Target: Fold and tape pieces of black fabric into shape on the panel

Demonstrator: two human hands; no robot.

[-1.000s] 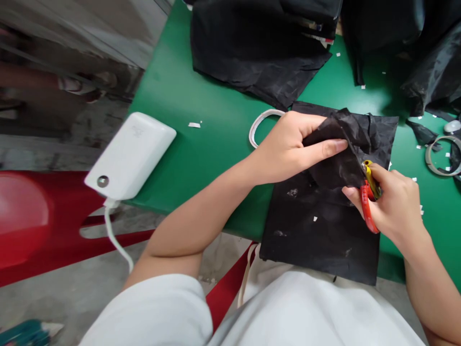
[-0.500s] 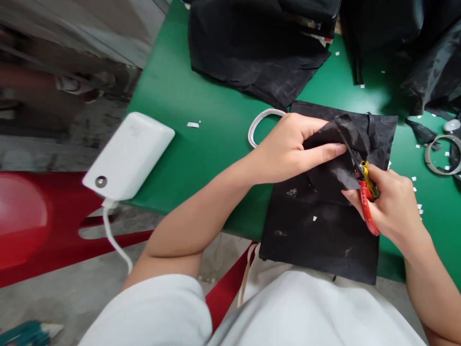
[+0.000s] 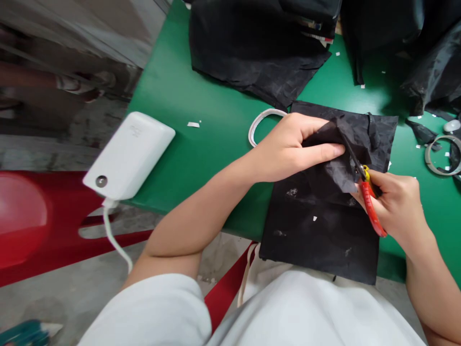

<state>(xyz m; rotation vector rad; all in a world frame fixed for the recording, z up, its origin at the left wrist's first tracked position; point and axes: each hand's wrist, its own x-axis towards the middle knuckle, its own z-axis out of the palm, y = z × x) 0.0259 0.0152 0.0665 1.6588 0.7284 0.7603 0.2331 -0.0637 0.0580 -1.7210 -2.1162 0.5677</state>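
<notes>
A black fabric piece (image 3: pixel 320 230) lies on the green table (image 3: pixel 201 120) in front of me, its near edge hanging over the table edge. My left hand (image 3: pixel 291 146) pinches a crumpled fold of black fabric (image 3: pixel 345 154) raised off that piece. My right hand (image 3: pixel 399 206) is closed on small snips with a red and yellow handle (image 3: pixel 370 206). Their dark blades point up-left into the fold, close to my left thumb tip.
A white power bank (image 3: pixel 129 154) with a white cable sits at the table's left corner. More black fabric (image 3: pixel 255 48) is piled at the back and right. A white loop (image 3: pixel 261 122), a grey tape ring (image 3: pixel 441 156) and small white scraps lie about. Red furniture stands below left.
My right hand has shifted slightly right and down with the snips, and the blades now reach further into the fold. My left hand keeps its pinch in place.
</notes>
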